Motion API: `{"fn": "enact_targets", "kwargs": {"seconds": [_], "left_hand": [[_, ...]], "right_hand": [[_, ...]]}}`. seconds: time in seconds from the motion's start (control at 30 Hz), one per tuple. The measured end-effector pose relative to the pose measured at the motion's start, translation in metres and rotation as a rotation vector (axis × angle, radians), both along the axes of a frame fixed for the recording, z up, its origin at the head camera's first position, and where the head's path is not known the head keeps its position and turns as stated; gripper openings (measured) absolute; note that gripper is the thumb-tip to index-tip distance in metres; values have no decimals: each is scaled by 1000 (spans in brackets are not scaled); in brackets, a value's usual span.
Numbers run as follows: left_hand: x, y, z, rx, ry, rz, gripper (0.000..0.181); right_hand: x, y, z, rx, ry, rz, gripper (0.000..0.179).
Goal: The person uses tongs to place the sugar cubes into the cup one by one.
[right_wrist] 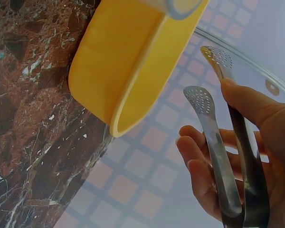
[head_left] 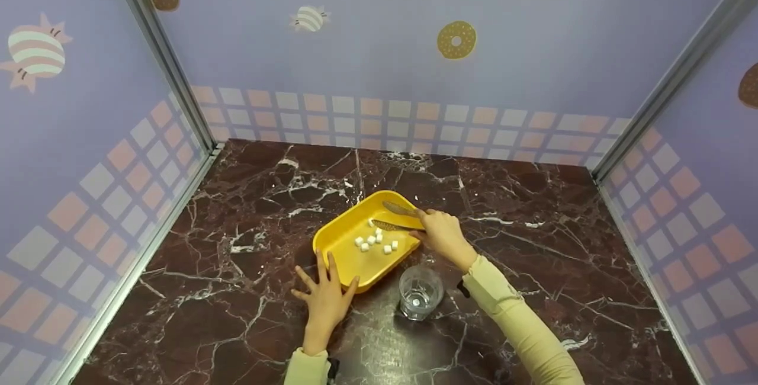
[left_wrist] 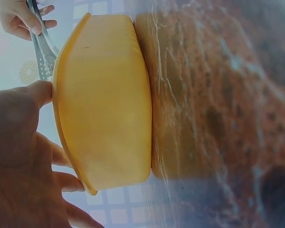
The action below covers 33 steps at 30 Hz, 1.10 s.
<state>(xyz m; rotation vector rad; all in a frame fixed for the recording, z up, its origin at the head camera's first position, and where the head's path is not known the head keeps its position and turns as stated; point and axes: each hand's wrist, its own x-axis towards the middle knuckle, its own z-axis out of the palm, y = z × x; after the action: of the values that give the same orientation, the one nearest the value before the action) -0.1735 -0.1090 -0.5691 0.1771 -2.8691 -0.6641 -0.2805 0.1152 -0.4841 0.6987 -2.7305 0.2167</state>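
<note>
A yellow tray sits at a slant on the dark marbled table, with several small white cubes on its floor. My left hand rests on the tray's near left rim, fingers spread; the left wrist view shows thumb and fingertips touching the tray's rim. Above the tray's right side, my right hand holds metal tongs between thumb and fingers. The two perforated tips of the tongs stand apart, with nothing between them in the right wrist view.
A clear glass stands on the table just to the near right of the tray, close to my right forearm. Patterned purple walls enclose the table at the back and both sides.
</note>
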Motion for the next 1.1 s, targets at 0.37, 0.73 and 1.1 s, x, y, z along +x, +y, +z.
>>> {"fn": "enact_targets", "kwargs": {"seconds": [0.37, 0.73, 1.1], "left_hand": [[-1, -1, 1, 21, -25, 8, 80], [1, -1, 2, 50, -6, -3, 79], [0, 0, 2, 63, -41, -2, 80]], "right_hand": [[-4, -3, 0, 74, -113, -18, 32], [-7, -7, 3, 155, -126, -45, 28], [-13, -13, 3, 269, -138, -78, 29]]}}
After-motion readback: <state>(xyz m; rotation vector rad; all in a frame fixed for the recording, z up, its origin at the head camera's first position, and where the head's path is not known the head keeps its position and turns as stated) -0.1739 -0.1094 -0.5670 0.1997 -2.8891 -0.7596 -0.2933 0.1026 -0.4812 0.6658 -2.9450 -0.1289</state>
